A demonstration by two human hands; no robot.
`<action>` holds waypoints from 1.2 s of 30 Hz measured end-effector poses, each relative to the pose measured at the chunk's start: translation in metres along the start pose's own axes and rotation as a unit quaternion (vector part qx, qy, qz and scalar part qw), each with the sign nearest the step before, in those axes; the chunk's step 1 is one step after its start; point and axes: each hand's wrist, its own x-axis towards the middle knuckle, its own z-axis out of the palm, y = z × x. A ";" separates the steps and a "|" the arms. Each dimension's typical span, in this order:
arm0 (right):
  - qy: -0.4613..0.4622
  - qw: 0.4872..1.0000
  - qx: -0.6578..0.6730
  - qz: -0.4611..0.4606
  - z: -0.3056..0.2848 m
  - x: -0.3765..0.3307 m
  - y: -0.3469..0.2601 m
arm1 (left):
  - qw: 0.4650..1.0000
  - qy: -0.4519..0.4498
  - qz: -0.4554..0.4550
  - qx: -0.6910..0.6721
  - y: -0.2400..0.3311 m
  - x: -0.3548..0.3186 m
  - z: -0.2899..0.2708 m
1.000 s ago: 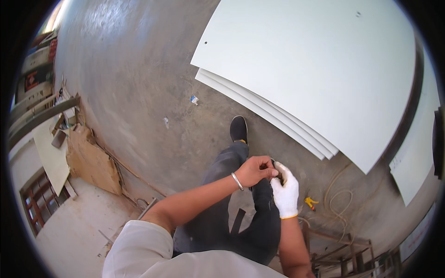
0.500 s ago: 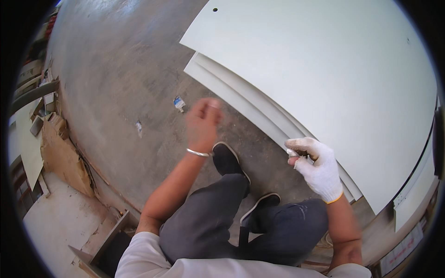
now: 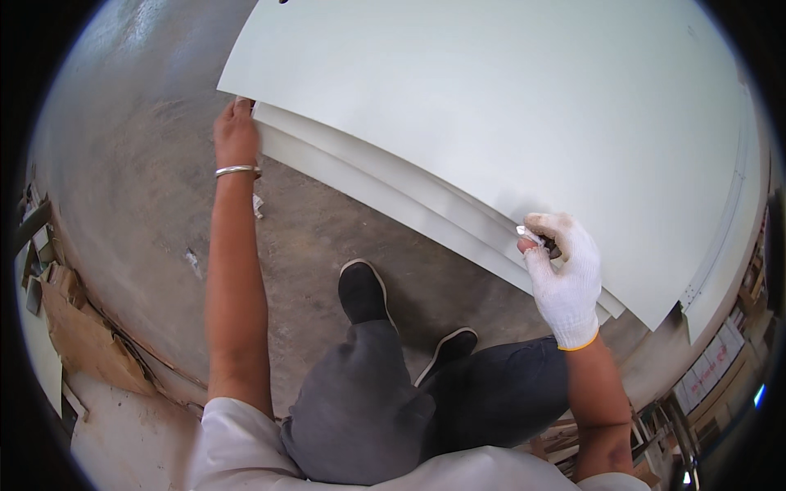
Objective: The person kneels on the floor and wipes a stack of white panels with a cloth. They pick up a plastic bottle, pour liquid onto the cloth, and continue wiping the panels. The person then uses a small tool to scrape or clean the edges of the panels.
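Observation:
A large white panel point(image 3: 458, 106) lies on top of more white panels, whose stepped edges point(image 3: 368, 184) stick out beneath it on my side. My bare left hand point(image 3: 237, 137), with a silver bangle at the wrist, grips the top panel's edge near its left corner; the fingertips are partly hidden under it. My right hand point(image 3: 566, 274) wears a white knitted glove with a yellow cuff and hovers by the near edge of the panels. Its thumb and forefinger pinch a small white piece point(image 3: 528, 236) whose kind I cannot make out. A bare fingertip pokes through the glove.
Below the panels my dark shoes point(image 3: 362, 292) rest on the concrete floor point(image 3: 311, 237). Litter scraps point(image 3: 192, 260) lie at the left. Torn brown cardboard point(image 3: 98, 340) stands along the left side. Boxes point(image 3: 708, 368) and wood pieces crowd the lower right.
My left hand has reached forward and left, from above the floor to the top panel's corner, and taken hold there. My right hand keeps its pinch by the near edge. The view has shifted.

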 end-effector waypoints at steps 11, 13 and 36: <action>0.023 0.997 -0.009 -0.067 0.008 0.010 0.012 | 0.938 0.044 0.211 0.272 -0.006 0.018 0.003; 0.021 0.998 -0.017 -0.056 0.006 0.009 0.013 | 0.926 0.066 0.252 0.273 -0.011 0.019 0.009; 0.023 0.980 -0.126 -0.149 0.003 -0.005 0.037 | 0.960 0.195 -0.043 0.194 0.045 -0.021 0.040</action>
